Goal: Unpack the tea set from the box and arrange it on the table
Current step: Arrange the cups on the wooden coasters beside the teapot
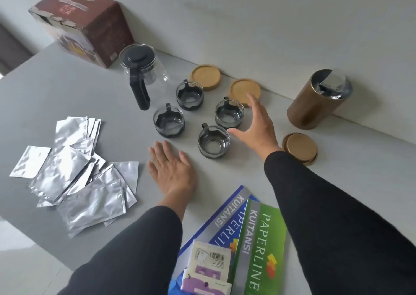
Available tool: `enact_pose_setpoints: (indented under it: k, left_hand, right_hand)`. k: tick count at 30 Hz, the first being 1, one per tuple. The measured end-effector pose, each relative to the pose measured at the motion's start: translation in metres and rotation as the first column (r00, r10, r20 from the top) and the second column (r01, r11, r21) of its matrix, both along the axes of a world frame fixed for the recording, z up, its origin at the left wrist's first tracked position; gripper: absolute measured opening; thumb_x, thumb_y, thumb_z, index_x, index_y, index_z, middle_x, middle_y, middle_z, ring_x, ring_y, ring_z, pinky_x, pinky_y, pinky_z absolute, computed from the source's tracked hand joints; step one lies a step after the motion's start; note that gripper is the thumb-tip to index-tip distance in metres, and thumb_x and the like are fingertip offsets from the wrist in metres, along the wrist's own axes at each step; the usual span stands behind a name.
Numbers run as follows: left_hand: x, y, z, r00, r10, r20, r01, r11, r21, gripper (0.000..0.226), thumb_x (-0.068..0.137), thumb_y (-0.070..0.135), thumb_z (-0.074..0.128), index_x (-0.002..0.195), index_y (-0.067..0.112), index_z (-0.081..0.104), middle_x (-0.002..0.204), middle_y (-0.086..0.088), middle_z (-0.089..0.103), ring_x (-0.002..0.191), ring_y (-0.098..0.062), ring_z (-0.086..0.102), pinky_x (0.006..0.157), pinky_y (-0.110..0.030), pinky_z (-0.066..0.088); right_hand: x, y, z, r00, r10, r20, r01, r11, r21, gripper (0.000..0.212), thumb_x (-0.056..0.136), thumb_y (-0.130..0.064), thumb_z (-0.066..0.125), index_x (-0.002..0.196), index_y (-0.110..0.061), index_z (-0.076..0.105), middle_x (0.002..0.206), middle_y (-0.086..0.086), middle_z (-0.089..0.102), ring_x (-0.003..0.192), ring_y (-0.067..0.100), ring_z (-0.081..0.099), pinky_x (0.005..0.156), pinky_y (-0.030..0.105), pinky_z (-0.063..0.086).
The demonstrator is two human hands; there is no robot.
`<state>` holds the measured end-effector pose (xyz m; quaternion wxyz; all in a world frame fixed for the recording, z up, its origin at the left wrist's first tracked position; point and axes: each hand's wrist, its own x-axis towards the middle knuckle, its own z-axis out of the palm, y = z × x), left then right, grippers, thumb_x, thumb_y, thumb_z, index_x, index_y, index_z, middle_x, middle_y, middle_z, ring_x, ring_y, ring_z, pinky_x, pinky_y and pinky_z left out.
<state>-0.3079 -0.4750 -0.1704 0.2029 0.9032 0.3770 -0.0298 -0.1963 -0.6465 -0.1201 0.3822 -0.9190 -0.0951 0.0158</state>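
A glass teapot [144, 69] with a black lid and handle stands on the grey table [67, 87] in front of the dark red box [87, 24]. Several small glass cups in black holders stand in a cluster; the nearest cup [213, 141] is beside my right hand [256, 126]. That hand hovers open, fingers spread, just right of the cups and holds nothing. My left hand [173, 171] lies flat on the table, fingers straight, below the left cup [168, 120]. Two wooden coasters [244, 90] lie behind the cups.
A heap of silver foil sachets [74, 171] covers the left of the table. A brown cylindrical tin [315, 101] stands open at the right by the wall, its lid [300, 147] lying near it. Receipt books [247, 238] and a tissue pack [209, 270] sit at the near edge.
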Motion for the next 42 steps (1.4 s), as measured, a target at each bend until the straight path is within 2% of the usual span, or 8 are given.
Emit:
enact_pose_setpoints:
  k: [3,8,13,20,26,32,37,42]
  left_hand:
    - [0.0,-0.001,-0.002,1.0,0.007,0.002,-0.007,0.999,0.033,0.061,0.098,0.041,0.017,0.152,0.019,0.0,0.161,0.001,-0.005,0.148,-0.016,-0.01,0.119,-0.037,-0.006]
    - [0.002,-0.002,-0.004,1.0,0.017,0.002,-0.017,0.999,0.05,0.061,0.098,0.04,0.016,0.152,0.019,0.0,0.161,0.001,-0.005,0.148,-0.015,-0.01,0.12,-0.037,-0.006]
    - [0.002,-0.002,-0.004,1.0,0.027,0.009,-0.028,0.998,0.062,0.06,0.098,0.04,0.017,0.152,0.02,0.001,0.161,0.002,-0.004,0.148,-0.014,-0.009,0.119,-0.037,-0.006]
    - [0.003,0.0,-0.005,1.0,0.019,0.018,-0.02,0.998,0.054,0.059,0.098,0.039,0.018,0.152,0.02,0.003,0.161,0.002,-0.002,0.148,-0.014,-0.008,0.12,-0.037,-0.006]
    - [0.0,0.001,-0.002,1.0,-0.015,0.007,0.015,0.999,0.044,0.06,0.099,0.039,0.015,0.152,0.018,0.0,0.161,-0.001,-0.005,0.148,-0.016,-0.009,0.12,-0.038,-0.007]
    - [-0.004,0.003,0.0,0.999,-0.042,0.017,0.041,0.999,0.033,0.06,0.099,0.038,0.016,0.153,0.016,0.0,0.161,-0.003,-0.005,0.148,-0.018,-0.009,0.12,-0.038,-0.007]
    - [-0.005,0.004,-0.002,0.998,-0.055,0.029,0.054,0.998,0.041,0.06,0.099,0.038,0.016,0.153,0.016,0.001,0.161,-0.002,-0.004,0.148,-0.018,-0.008,0.119,-0.038,-0.007]
    - [-0.004,0.004,-0.003,0.998,-0.037,0.048,0.037,0.999,0.015,0.061,0.099,0.038,0.018,0.153,0.016,0.002,0.161,-0.002,-0.003,0.148,-0.017,-0.007,0.119,-0.037,-0.007]
  right_hand:
    - [0.006,0.004,-0.008,0.999,0.047,-0.021,-0.047,0.998,0.031,0.103,0.067,-0.021,0.084,0.148,-0.024,0.021,0.147,0.002,0.036,0.135,0.015,0.035,0.094,0.003,0.017]
    - [0.013,0.009,-0.016,0.995,0.096,-0.028,-0.094,0.993,0.067,0.103,0.068,-0.015,0.083,0.148,-0.028,0.02,0.149,0.001,0.035,0.136,0.015,0.035,0.101,0.01,0.021]
    - [0.021,0.016,-0.019,0.995,0.1,-0.003,-0.099,0.99,0.102,0.105,0.065,-0.017,0.085,0.148,-0.028,0.021,0.149,-0.002,0.037,0.133,0.015,0.04,0.098,0.008,0.024]
    - [0.002,0.0,-0.009,1.0,-0.004,0.029,0.001,0.992,0.129,0.108,0.063,-0.022,0.087,0.148,-0.03,0.02,0.144,0.0,0.044,0.126,0.017,0.046,0.097,0.012,0.029]
    - [-0.055,-0.025,-0.006,0.997,-0.07,0.025,0.066,0.989,0.133,0.109,0.062,-0.02,0.087,0.148,-0.027,0.02,0.145,0.002,0.042,0.128,0.019,0.046,0.102,0.023,0.035]
    - [-0.105,-0.034,-0.012,0.996,-0.091,-0.021,0.093,0.99,0.105,0.108,0.065,-0.02,0.086,0.148,-0.032,0.018,0.148,-0.002,0.039,0.131,0.017,0.043,0.105,0.024,0.033]
    - [-0.115,-0.038,-0.011,0.995,-0.102,-0.018,0.103,0.992,0.073,0.109,0.064,-0.021,0.086,0.148,-0.034,0.018,0.142,0.001,0.045,0.127,0.019,0.046,0.101,0.023,0.033]
    - [-0.111,-0.041,-0.006,0.998,-0.066,0.015,0.066,0.997,0.04,0.11,0.063,-0.032,0.085,0.149,-0.032,0.016,0.14,0.007,0.041,0.127,0.018,0.044,0.097,0.018,0.032]
